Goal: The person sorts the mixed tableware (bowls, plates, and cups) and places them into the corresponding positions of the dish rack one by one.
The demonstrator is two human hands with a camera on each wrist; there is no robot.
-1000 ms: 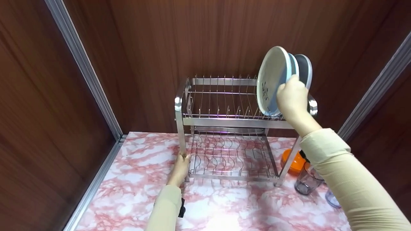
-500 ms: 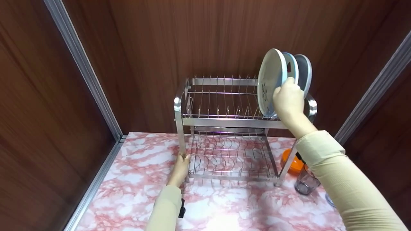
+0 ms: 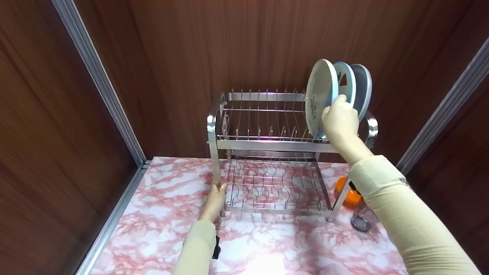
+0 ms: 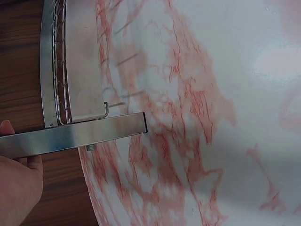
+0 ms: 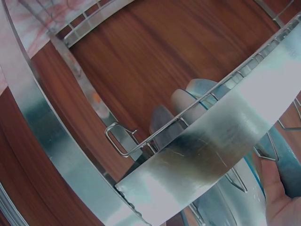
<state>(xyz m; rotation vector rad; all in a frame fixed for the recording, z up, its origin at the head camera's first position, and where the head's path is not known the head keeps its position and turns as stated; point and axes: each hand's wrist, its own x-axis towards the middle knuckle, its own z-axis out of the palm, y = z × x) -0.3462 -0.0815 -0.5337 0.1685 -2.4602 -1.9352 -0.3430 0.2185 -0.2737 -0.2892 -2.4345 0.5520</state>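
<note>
A two-tier metal dish rack (image 3: 275,145) stands on the pink-and-white marbled surface. My left hand (image 3: 215,196) grips its front left leg low down; the left wrist view has the fingers around the flat metal bar (image 4: 94,134). At the upper tier's right end, my right hand (image 3: 341,118) holds a cream plate (image 3: 319,89) with a dark sprig pattern, which stands on edge. To its right come a white plate (image 3: 347,82) with a blue rim and a grey plate (image 3: 365,89), both upright. In the right wrist view, my right hand's fingers (image 5: 273,181) show between two plates.
An orange bowl (image 3: 348,195) and a clear glass (image 3: 363,219) stand right of the rack, partly behind my right sleeve. Wood-grain panels (image 3: 172,57) enclose the back and sides. Wire dividers (image 3: 259,118) line the upper tier.
My right hand has shifted slightly left and down with the cream plate, and the gap between it and the white plate has widened. The left hand stays on the rack leg.
</note>
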